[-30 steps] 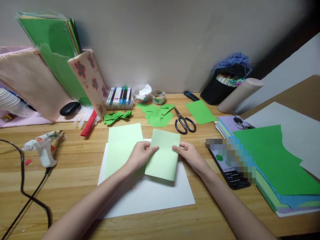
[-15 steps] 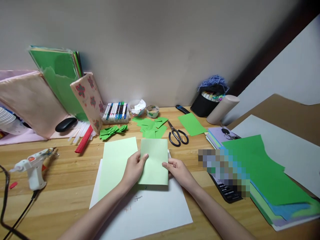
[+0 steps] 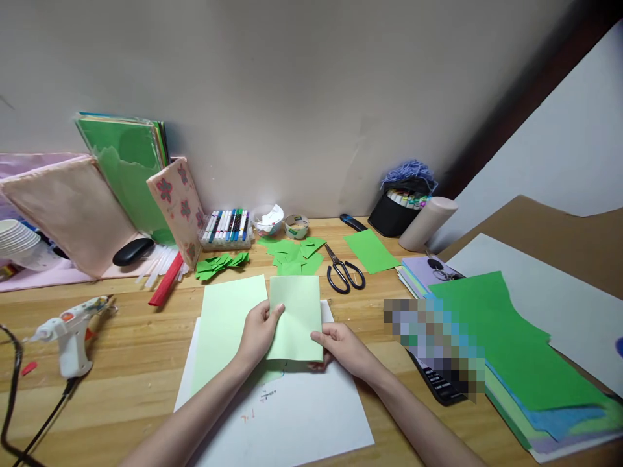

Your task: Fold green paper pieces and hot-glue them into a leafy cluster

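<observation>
A pale green sheet of paper [image 3: 294, 327], which looks folded, is held up between my two hands over the table. My left hand [image 3: 257, 331] grips its left edge, thumb on the front face. At the lower right edge, my right hand [image 3: 341, 347] pinches it, with some fingertips showing below the paper. Under my left hand lies another pale green sheet [image 3: 228, 311], flat on a white sheet [image 3: 311, 425] with small pen marks. Black-handled scissors [image 3: 344, 271] lie beyond the held paper, beside a heap of cut green paper pieces [image 3: 294, 253].
At the left stands a white glue gun [image 3: 73, 337] with a black cord. Behind are a tray of markers [image 3: 226, 228], a tape roll [image 3: 296, 226], a black pen holder [image 3: 396, 211] and a pinkish cylinder [image 3: 428, 224]. A stack of coloured paper [image 3: 501, 344] lies at the right.
My right hand has slid lower along the paper's right edge, and its fingertips now show under the bottom corner. The whole view has shifted slightly.
</observation>
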`<state>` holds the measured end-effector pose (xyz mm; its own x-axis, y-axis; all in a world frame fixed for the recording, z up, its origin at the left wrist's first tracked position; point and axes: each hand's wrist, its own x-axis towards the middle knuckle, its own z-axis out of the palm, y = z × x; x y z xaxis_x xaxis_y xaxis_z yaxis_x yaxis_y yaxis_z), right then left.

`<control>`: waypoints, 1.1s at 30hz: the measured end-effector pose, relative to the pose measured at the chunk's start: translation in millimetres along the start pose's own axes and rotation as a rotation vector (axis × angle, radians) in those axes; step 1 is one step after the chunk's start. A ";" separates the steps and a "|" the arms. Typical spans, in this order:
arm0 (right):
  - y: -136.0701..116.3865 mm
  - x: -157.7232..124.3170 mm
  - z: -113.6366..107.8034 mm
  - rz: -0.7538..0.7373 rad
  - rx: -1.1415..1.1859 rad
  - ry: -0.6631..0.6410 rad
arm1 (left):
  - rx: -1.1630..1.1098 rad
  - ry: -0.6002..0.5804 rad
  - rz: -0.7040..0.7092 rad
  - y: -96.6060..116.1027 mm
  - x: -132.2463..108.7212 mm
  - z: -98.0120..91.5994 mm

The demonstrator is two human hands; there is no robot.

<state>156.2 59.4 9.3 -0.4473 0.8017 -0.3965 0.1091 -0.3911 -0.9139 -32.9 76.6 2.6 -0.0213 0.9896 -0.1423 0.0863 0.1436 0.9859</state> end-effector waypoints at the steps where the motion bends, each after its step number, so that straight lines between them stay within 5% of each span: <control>1: -0.6 -1.0 -0.3 -0.002 -0.011 -0.021 | -0.001 0.007 -0.005 -0.1 0.4 -0.3; 9: 3.5 -4.6 -2.8 0.053 -0.049 -0.137 | -0.074 -0.008 -0.073 6.5 0.3 -3.3; 16: 4.2 -0.8 4.9 0.002 0.085 0.034 | -0.242 -0.210 -0.156 21.1 -11.8 1.7; 21: 3.3 1.7 4.8 -0.053 0.113 0.075 | -0.083 -0.173 -0.178 21.5 -16.3 5.2; 27: 3.7 9.2 -1.9 -0.153 0.116 0.338 | -0.002 -0.187 -0.176 27.1 -6.7 -2.7; 33: 4.1 21.3 19.2 -0.265 0.255 0.508 | -0.033 -0.260 -0.138 18.7 -13.4 15.1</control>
<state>130.0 66.2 -1.2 0.0543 0.9765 -0.2085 -0.1910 -0.1948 -0.9621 -15.9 66.2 21.7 0.2257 0.9304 -0.2889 0.0679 0.2808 0.9574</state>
